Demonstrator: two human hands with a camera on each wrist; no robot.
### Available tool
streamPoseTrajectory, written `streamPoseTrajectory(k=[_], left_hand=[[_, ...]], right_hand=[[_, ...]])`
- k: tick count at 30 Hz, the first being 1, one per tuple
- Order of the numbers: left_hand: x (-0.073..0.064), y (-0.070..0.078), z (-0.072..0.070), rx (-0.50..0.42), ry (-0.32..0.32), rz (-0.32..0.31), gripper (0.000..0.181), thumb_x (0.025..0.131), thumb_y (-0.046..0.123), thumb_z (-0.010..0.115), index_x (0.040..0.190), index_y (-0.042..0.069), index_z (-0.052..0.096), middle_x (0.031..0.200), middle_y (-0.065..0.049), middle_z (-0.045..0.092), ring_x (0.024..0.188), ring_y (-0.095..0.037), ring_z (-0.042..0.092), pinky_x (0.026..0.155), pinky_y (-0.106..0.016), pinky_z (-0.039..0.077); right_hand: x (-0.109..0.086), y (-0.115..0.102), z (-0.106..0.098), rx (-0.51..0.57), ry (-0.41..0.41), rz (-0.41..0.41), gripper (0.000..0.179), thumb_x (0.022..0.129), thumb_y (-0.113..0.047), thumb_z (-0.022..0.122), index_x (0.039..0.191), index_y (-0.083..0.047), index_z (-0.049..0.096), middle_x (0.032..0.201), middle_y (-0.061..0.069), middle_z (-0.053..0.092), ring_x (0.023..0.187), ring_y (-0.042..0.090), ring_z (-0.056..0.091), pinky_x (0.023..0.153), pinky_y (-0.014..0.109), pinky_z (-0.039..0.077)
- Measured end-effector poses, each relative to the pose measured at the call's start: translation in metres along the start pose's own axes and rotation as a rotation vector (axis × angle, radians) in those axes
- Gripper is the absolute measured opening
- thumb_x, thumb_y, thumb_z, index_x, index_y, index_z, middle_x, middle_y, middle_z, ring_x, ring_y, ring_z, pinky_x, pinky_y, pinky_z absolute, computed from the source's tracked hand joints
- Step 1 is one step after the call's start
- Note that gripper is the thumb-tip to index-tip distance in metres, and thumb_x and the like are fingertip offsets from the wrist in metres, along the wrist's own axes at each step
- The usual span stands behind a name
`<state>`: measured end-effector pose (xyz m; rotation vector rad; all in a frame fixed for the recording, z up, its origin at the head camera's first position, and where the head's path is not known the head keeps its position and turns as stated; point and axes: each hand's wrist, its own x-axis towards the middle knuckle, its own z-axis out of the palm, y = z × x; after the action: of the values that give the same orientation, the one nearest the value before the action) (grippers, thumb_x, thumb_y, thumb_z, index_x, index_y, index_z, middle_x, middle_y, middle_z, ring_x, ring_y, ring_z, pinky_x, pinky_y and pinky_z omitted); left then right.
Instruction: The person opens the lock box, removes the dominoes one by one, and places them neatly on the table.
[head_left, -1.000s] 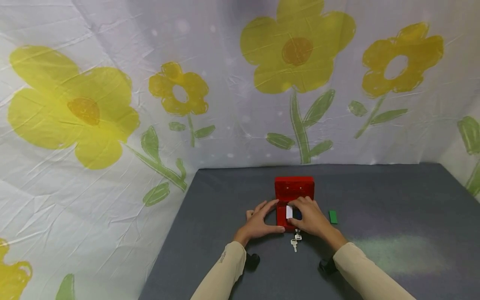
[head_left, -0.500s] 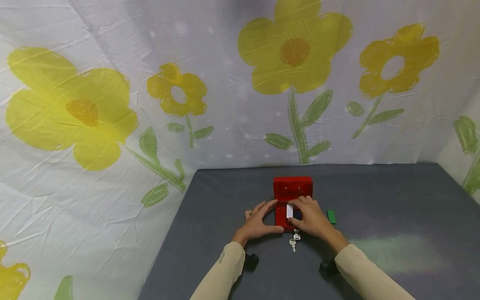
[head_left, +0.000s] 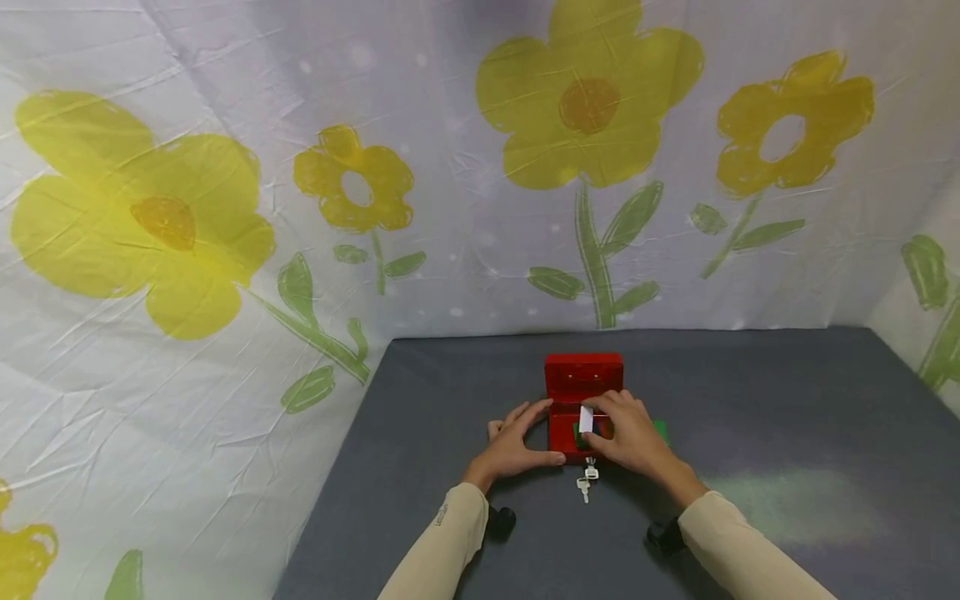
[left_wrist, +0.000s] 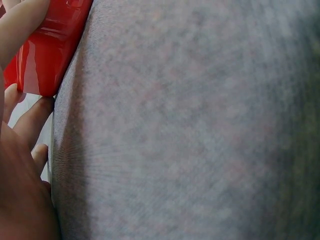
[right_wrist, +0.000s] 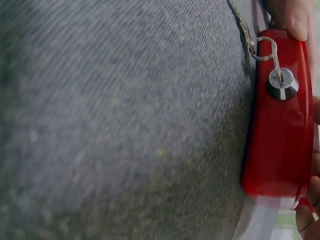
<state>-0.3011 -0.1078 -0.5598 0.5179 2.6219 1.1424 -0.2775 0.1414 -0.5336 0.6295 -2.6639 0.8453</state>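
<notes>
Glossy red box [head_left: 559, 433], lid [head_left: 583, 365] raised at the back, set flat on the gray table [head_left: 450, 379], key [right_wrist: 276, 62] in its round front lock [right_wrist: 284, 89]. Small white piece [head_left: 586, 419], pinched in the right hand [head_left: 632, 432], inside or just above the box's open base.

Cloth [head_left: 457, 267]: white at left, pale lilac towards top centre; creased, chiefly at left; backdrop to rear and both sides. Printed thereon: large yellow flower [head_left: 165, 221], orange centre, upper left; small yellow flower [head_left: 386, 179], white centre, to its right; second large flower [head_left: 588, 104], orange centre, top centre; second small flower [head_left: 795, 125], white centre, upper right; part of another [head_left: 30, 542], lower left edge; green stems and leaves [head_left: 309, 390]. Table [head_left: 450, 367]: dark grey, rear edge meeting cloth, left edge slanting to lower left; fine ribbing close up. Light patch [head_left: 795, 504]: pale, greenish, soft-edged, on table, lower right.
</notes>
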Motion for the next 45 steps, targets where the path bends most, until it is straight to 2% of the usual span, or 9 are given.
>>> streamPoseTrajectory(k=[7, 13, 20, 27, 37, 45], left_hand=[[-0.002, 0.002, -0.001, -0.008, 0.005, -0.003, 0.093, 0.077, 0.061, 0.082, 0.155, 0.051, 0.032, 0.16, 0.014, 0.044, 0.154, -0.022, 0.018, 0.096, -0.048, 0.024], [-0.003, 0.003, -0.001, -0.023, 0.004, 0.005, 0.094, 0.077, 0.061, 0.082, 0.155, 0.05, 0.032, 0.16, 0.013, 0.044, 0.155, -0.023, 0.017, 0.095, -0.047, 0.023], [-0.002, 0.002, 0.0, -0.018, 0.008, -0.007, 0.093, 0.076, 0.061, 0.082, 0.154, 0.053, 0.032, 0.16, 0.013, 0.043, 0.155, -0.022, 0.018, 0.097, -0.049, 0.023], [-0.001, 0.001, 0.0, -0.029, 0.007, 0.0, 0.095, 0.075, 0.063, 0.082, 0.155, 0.05, 0.033, 0.161, 0.011, 0.043, 0.154, -0.024, 0.017, 0.099, -0.053, 0.022], [0.0, 0.0, -0.001, -0.036, 0.005, 0.008, 0.094, 0.075, 0.06, 0.083, 0.154, 0.051, 0.032, 0.16, 0.014, 0.042, 0.155, -0.022, 0.018, 0.099, -0.052, 0.021], [0.0, 0.0, 0.001, -0.027, 0.009, 0.011, 0.096, 0.074, 0.063, 0.082, 0.155, 0.048, 0.033, 0.161, 0.01, 0.043, 0.154, -0.025, 0.018, 0.097, -0.052, 0.022]], right_hand=[[-0.005, 0.004, -0.006, 0.032, 0.003, 0.013, 0.046, 0.083, -0.021, 0.083, 0.123, -0.006, 0.069, 0.11, 0.007, 0.069, 0.092, 0.019, 0.05, 0.086, 0.044, 0.041], [-0.008, 0.012, -0.009, 0.012, 0.023, 0.035, 0.045, 0.08, -0.022, 0.084, 0.121, -0.008, 0.071, 0.112, 0.008, 0.071, 0.095, 0.02, 0.052, 0.088, 0.045, 0.042], [-0.012, 0.019, -0.015, -0.001, 0.07, 0.001, 0.045, 0.079, -0.021, 0.085, 0.119, -0.007, 0.071, 0.102, 0.006, 0.069, 0.087, 0.018, 0.049, 0.079, 0.037, 0.037], [-0.017, 0.025, -0.021, 0.008, 0.059, 0.034, 0.044, 0.081, -0.022, 0.084, 0.12, -0.006, 0.07, 0.107, 0.008, 0.069, 0.096, 0.027, 0.055, 0.086, 0.045, 0.04], [-0.024, 0.035, -0.03, 0.023, 0.062, 0.072, 0.045, 0.082, -0.02, 0.083, 0.122, -0.006, 0.07, 0.111, 0.01, 0.07, 0.1, 0.029, 0.056, 0.088, 0.048, 0.04], [-0.029, 0.04, -0.039, -0.001, 0.061, 0.119, 0.044, 0.083, -0.019, 0.081, 0.122, -0.004, 0.069, 0.114, 0.014, 0.069, 0.102, 0.031, 0.056, 0.09, 0.053, 0.039]])
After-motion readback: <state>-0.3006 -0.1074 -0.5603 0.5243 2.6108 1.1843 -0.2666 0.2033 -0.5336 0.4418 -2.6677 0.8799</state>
